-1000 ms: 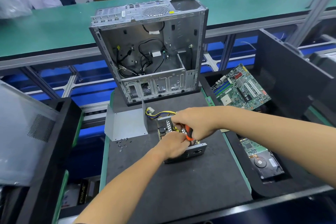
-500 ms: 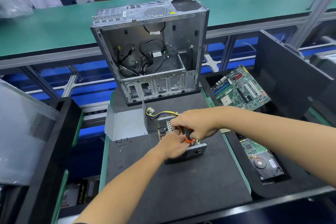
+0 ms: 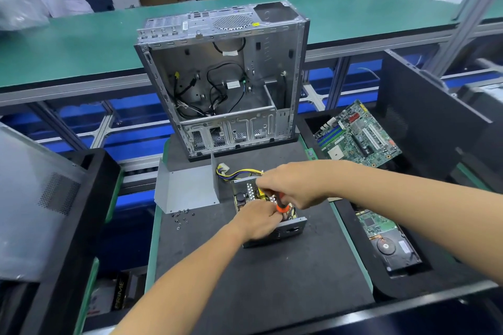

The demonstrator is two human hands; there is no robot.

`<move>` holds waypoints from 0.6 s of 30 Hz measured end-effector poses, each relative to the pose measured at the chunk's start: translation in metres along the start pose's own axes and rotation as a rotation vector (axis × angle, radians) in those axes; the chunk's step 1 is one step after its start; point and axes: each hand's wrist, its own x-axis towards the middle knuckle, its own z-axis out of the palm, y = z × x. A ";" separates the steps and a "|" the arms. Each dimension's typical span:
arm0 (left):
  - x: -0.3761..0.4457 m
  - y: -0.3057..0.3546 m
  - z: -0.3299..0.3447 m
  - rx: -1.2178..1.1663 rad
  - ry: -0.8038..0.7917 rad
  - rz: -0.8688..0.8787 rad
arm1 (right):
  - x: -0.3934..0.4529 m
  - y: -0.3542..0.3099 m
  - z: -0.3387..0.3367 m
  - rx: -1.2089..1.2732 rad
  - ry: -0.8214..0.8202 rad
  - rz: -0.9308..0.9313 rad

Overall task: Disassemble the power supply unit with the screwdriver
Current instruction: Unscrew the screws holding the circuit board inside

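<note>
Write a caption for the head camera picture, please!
Both hands work an orange-handled screwdriver into the opened power supply unit.

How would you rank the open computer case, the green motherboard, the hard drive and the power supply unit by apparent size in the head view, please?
1. computer case
2. motherboard
3. hard drive and power supply unit: look alike; hands cover the unit, so unranked.

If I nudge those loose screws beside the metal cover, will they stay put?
Probably not all. The screws are small, round and scattered unsecured on the mat, so some would likely roll. They lie near its left edge, beside the metal cover, and could drop off.
</note>
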 end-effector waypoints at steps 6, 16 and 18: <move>-0.002 0.002 0.000 -0.012 0.019 -0.006 | 0.001 -0.003 0.000 0.115 0.017 -0.003; 0.002 -0.001 0.001 -0.014 0.032 -0.008 | 0.004 0.005 0.005 0.045 0.081 0.045; 0.002 -0.001 0.001 -0.009 0.023 -0.001 | -0.001 0.005 0.003 0.283 0.059 0.018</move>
